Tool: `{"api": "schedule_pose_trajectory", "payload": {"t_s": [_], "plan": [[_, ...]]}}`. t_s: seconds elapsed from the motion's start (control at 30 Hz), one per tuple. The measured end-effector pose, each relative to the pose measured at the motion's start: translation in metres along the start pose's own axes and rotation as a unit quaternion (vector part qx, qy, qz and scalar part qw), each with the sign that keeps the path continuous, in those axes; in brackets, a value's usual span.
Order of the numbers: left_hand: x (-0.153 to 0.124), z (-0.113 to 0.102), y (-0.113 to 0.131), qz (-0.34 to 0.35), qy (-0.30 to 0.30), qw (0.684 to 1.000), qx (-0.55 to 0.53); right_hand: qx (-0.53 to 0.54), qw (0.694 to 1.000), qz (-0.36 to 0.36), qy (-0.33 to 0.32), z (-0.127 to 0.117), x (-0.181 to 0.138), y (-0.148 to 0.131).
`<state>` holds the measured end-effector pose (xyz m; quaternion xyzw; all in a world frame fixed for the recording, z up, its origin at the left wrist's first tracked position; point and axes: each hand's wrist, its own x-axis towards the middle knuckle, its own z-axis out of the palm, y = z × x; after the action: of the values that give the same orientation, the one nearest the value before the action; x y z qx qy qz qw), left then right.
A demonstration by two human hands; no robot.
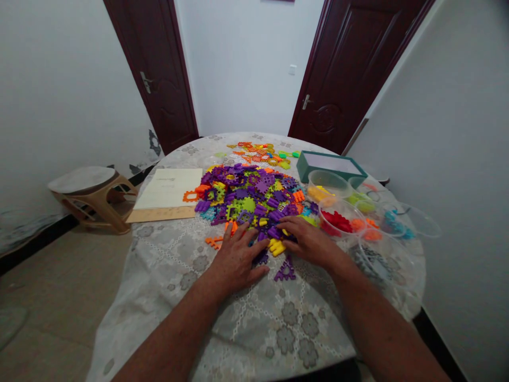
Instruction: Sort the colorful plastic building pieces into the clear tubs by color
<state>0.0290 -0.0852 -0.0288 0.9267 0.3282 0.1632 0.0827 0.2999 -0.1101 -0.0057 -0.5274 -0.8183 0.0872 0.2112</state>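
Observation:
A heap of plastic interlocking building pieces [242,193] in purple, green, orange and yellow lies on the table. My left hand [238,260] rests palm down at its near edge, fingers spread over orange and purple pieces, holding nothing. At the heap's right front, my right hand [308,241] reaches in with fingers bent and thumb apart, its fingertips touching purple and yellow pieces. Between the two hands sits a yellow piece [277,248]. A purple triangular piece [285,269] lies flat on the cloth just in front.
Clear plastic tubs with sorted pieces stand at right, among them one with red pieces [336,223]. Behind them is a green open box [332,165]. An open book [169,188] lies left, and orange and yellow pieces [260,154] are scattered beyond the heap. A stool [93,191] stands left.

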Motion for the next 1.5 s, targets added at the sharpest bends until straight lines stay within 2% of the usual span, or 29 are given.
{"api": "schedule_pose_trajectory", "payload": {"t_s": [0.17, 0.27, 0.4, 0.5, 0.57, 0.63, 0.83, 0.93, 1.07, 1.27, 1.5], "plan": [[0.000, 0.000, 0.000, 0.023, -0.004, 1.000, -0.018, 0.059, 0.996, 0.032, 0.057, -0.003, 0.003, 0.007], [0.002, 0.000, 0.000, 0.019, 0.017, 1.000, -0.018, 0.097, 0.989, 0.066, 0.084, -0.005, 0.005, 0.007], [0.004, -0.001, -0.001, -0.002, 0.063, 0.998, -0.011, 0.159, 0.966, 0.161, 0.123, -0.006, 0.008, 0.008], [0.006, -0.003, -0.002, -0.022, 0.101, 0.995, -0.013, 0.235, 0.941, 0.202, 0.135, -0.005, 0.010, 0.010], [0.006, -0.003, -0.004, -0.032, 0.120, 0.992, -0.013, 0.274, 0.930, 0.214, 0.117, -0.005, 0.011, 0.010], [0.007, -0.002, -0.005, -0.038, 0.128, 0.991, -0.011, 0.263, 0.936, 0.213, 0.094, -0.004, 0.011, 0.008], [0.009, 0.001, -0.010, -0.058, 0.128, 0.990, -0.011, 0.154, 0.978, 0.138, 0.002, -0.012, 0.005, 0.000], [0.009, 0.002, -0.011, -0.080, 0.141, 0.987, 0.001, 0.088, 0.988, 0.112, -0.053, -0.025, -0.001, -0.001], [0.007, 0.000, -0.010, -0.072, 0.144, 0.987, 0.002, 0.012, 0.991, 0.106, -0.087, -0.032, -0.009, 0.003], [0.000, -0.010, -0.005, 0.007, 0.062, 0.998, 0.008, -0.016, 0.989, 0.108, -0.097, -0.019, -0.012, 0.012], [-0.002, -0.013, -0.005, 0.023, 0.002, 0.999, 0.023, -0.010, 0.980, 0.133, -0.145, -0.026, -0.010, 0.010]]}}
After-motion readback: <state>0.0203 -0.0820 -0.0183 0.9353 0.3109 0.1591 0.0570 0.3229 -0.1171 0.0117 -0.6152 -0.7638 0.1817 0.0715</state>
